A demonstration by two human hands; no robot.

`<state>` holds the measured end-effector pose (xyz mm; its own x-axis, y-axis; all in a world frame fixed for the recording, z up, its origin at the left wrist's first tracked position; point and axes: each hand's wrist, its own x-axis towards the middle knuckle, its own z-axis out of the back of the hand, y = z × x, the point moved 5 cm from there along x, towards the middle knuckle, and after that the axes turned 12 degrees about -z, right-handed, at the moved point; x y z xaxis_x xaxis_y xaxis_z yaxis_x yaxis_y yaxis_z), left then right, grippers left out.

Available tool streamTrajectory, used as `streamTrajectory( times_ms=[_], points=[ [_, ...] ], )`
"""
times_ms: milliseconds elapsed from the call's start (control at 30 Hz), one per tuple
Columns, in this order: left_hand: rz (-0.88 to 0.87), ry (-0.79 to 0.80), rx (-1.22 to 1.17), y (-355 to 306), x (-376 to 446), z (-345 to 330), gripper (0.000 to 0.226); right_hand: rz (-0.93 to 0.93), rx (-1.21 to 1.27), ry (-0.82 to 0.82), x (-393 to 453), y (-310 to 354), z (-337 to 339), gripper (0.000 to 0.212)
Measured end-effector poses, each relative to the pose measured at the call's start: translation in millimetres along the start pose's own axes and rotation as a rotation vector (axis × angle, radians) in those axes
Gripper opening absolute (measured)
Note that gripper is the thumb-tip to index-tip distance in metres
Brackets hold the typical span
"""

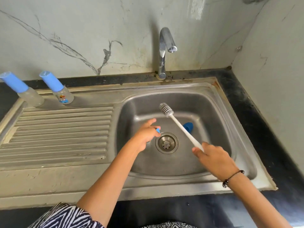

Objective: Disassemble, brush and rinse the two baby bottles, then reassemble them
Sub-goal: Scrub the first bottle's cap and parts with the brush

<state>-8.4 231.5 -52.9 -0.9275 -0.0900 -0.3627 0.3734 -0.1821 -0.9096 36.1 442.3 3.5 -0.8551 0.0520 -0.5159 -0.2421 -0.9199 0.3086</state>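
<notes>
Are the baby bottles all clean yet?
Can't tell. Both bottles stand capped by the sink. The right hand holds the brush; the left hand pinches something small and blue. The tap is off.

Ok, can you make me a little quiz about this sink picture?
1. True or false: water is running from the tap.
2. Which hand holds the white bottle brush?
3. How many bottles stand by the draining board: A) one B) two C) three?

Key:
1. False, no stream shows.
2. The right hand; the left hand holds a small blue piece.
3. B: a far-left bottle and a printed bottle, both capped.
</notes>
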Motion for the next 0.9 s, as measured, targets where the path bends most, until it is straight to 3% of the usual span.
streamTrajectory(
  times_ms=[133,333,433,567,800,900],
  points=[
    [-0.061,0.229,0.475,35,-1,-39,0.047,-0.051,-0.042,0.023,0,-10,-5,0.034],
    [-0.018,0.517,0.978,98,23,-61,0.068,-0.083,-0.156,0.016,2,-17,-9,0.031],
    [0.017,0.577,1.047,118,33,-59,0.076,-0.107,-0.167,0.002,5,-23,-9,0.029],
    [0.036,0.538,1.012,128,44,-64,0.082,-0.147,-0.212,0.028,8,-29,-8,0.031],
    [0.017,0.540,1.181,132,47,-75,0.089,-0.128,-0.234,0.083,11,-24,-11,0.030],
    [0.034,0.482,1.178,128,46,-80,0.074,-0.132,-0.241,0.099,15,-23,-10,0.030]
  ],
)
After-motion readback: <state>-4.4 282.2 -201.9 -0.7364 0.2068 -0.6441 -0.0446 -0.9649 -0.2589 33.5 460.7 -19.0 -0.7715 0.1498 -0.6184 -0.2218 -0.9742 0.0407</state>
